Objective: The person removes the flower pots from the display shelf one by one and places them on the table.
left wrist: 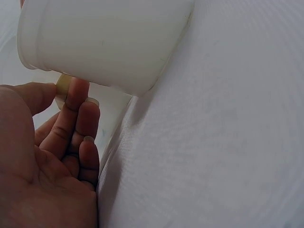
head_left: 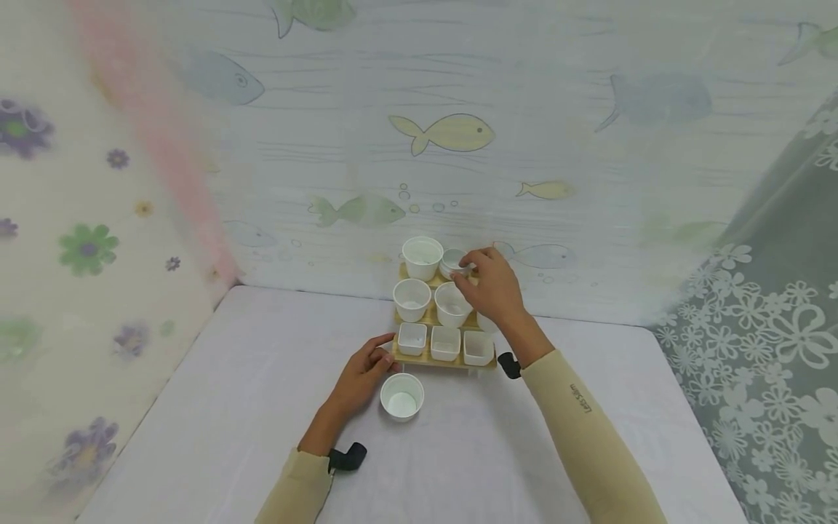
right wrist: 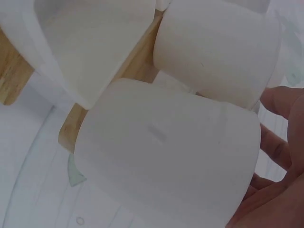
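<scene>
A tiered wooden stand (head_left: 428, 317) holds white cups on three steps. My left hand (head_left: 364, 372) pinches the left end of its lowest step between thumb and fingers; the pinched wood (left wrist: 63, 87) shows in the left wrist view. At the top step, my right hand (head_left: 492, 285) grips a small round white cup (head_left: 452, 262) near its rim. Beside that cup stands a larger round cup (head_left: 422, 256). A loose round white cup (head_left: 402, 397) sits upright on the table, just right of the left hand. In the right wrist view, a big cup (right wrist: 161, 152) hides part of the fingers.
Round cups (head_left: 412, 300) stand on the middle step, the rightmost partly behind the right wrist. Square cups (head_left: 446, 343) line the lowest step. White cloth covers the table (head_left: 262, 364). A fish-patterned curtain (head_left: 366, 145) hangs close behind the stand.
</scene>
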Demonstrator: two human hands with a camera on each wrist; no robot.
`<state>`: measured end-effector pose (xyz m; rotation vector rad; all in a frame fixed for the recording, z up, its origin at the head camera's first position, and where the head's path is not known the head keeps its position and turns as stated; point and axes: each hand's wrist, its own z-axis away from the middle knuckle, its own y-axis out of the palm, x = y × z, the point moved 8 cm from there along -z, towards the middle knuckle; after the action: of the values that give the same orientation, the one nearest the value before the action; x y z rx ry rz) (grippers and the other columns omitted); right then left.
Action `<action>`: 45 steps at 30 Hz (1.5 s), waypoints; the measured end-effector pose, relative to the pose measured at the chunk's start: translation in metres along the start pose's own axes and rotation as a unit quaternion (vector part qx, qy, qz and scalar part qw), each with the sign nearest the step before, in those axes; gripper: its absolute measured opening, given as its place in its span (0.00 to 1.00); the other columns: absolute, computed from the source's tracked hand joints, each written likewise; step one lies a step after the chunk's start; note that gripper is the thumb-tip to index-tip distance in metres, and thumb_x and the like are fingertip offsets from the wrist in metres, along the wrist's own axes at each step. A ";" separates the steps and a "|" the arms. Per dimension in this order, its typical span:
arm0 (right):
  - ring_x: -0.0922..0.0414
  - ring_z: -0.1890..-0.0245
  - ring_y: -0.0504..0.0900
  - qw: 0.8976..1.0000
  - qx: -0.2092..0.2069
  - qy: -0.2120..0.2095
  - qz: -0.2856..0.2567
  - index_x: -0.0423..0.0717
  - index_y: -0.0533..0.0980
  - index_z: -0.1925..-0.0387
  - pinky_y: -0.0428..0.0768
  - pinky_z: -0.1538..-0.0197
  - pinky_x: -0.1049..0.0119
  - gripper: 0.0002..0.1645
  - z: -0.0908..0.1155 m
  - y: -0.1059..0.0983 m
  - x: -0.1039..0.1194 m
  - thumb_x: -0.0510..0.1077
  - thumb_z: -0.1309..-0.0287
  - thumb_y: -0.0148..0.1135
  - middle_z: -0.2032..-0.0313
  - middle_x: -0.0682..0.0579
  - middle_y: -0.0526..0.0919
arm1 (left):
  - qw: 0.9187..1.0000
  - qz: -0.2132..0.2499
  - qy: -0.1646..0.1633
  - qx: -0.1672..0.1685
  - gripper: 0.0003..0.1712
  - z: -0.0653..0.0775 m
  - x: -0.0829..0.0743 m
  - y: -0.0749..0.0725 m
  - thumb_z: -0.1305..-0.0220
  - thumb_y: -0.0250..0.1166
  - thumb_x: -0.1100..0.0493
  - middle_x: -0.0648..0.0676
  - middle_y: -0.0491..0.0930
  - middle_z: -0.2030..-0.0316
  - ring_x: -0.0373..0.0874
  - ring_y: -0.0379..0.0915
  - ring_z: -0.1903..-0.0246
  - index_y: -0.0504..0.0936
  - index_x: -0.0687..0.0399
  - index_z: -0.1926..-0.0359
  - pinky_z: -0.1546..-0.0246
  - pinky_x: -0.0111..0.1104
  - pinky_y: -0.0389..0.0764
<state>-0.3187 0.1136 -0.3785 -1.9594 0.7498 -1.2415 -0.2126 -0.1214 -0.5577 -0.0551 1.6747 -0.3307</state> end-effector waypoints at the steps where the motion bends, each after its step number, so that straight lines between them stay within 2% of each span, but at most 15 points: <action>1: 0.46 0.47 0.83 1.000 -0.001 0.002 0.001 0.46 0.84 0.49 0.81 0.44 0.47 0.17 0.000 0.000 0.000 0.53 0.30 0.69 0.40 0.44 0.80 | 1.000 -0.001 0.000 -0.001 0.27 0.000 0.000 0.000 0.17 0.58 0.57 0.51 0.87 0.61 0.43 0.86 0.55 0.69 0.44 0.23 0.40 0.30 0.75; 5: 0.47 0.48 0.83 1.000 -0.002 0.006 0.005 0.45 0.85 0.50 0.82 0.45 0.49 0.16 -0.002 0.003 0.000 0.52 0.30 0.68 0.41 0.44 0.82 | 1.000 -0.002 0.007 -0.006 0.27 0.000 -0.002 0.000 0.18 0.59 0.57 0.51 0.88 0.62 0.44 0.86 0.55 0.69 0.47 0.23 0.41 0.31 0.75; 11: 0.47 0.50 0.84 1.000 -0.006 0.006 0.007 0.43 0.87 0.51 0.82 0.47 0.49 0.16 -0.003 0.004 -0.001 0.50 0.30 0.68 0.44 0.43 0.84 | 1.000 -0.003 0.004 -0.005 0.27 -0.001 -0.001 0.001 0.18 0.59 0.57 0.50 0.88 0.62 0.43 0.85 0.56 0.70 0.46 0.23 0.42 0.31 0.75; 26: 0.46 0.49 0.83 1.000 -0.014 0.005 -0.022 0.39 0.85 0.52 0.82 0.45 0.51 0.15 -0.001 0.004 -0.002 0.47 0.30 0.69 0.43 0.42 0.81 | 1.000 0.001 0.005 -0.003 0.27 -0.001 0.000 0.000 0.18 0.59 0.56 0.51 0.88 0.62 0.44 0.85 0.56 0.70 0.45 0.23 0.43 0.32 0.76; 32: 0.45 0.46 0.82 0.999 -0.017 0.002 -0.031 0.39 0.84 0.51 0.81 0.42 0.51 0.15 0.001 0.004 -0.004 0.47 0.30 0.69 0.42 0.42 0.81 | 1.000 0.001 -0.001 -0.002 0.26 0.000 0.000 0.000 0.18 0.59 0.55 0.51 0.87 0.61 0.44 0.85 0.56 0.70 0.41 0.24 0.42 0.33 0.76; 40: 0.43 0.43 0.81 0.998 -0.035 -0.007 -0.043 0.40 0.84 0.51 0.79 0.39 0.48 0.15 0.006 -0.003 -0.005 0.47 0.30 0.68 0.41 0.41 0.81 | 1.000 0.005 -0.009 -0.008 0.26 0.000 0.000 0.001 0.18 0.59 0.58 0.54 0.88 0.61 0.46 0.84 0.55 0.70 0.44 0.24 0.43 0.32 0.76; 45: 0.44 0.45 0.81 0.998 -0.043 -0.006 -0.049 0.41 0.84 0.51 0.80 0.40 0.48 0.14 0.009 -0.006 -0.004 0.47 0.30 0.68 0.39 0.41 0.80 | 1.000 0.010 -0.006 -0.008 0.26 0.001 0.002 0.000 0.18 0.59 0.58 0.53 0.88 0.60 0.45 0.85 0.55 0.71 0.44 0.24 0.43 0.31 0.75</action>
<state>-0.3111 0.1225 -0.3782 -2.0943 0.7201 -1.2735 -0.2118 -0.1218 -0.5596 -0.0523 1.6645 -0.3003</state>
